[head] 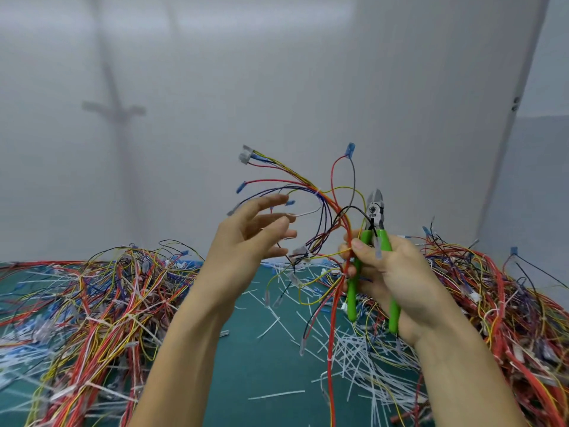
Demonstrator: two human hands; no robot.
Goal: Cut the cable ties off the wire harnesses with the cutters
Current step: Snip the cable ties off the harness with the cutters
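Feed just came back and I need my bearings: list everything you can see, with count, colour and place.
cutters: one, green handles, upright in the right hand
held harness: one, red, yellow, blue, black wires, raised mid-frame
harness piles: two, mixed colours, left and right on the table
cut ties: many, white, scattered centre-right
table: one, green
wall: white, behind
left hand: open, fingers spread beside the wires
right hand: gripping cutters and harness together
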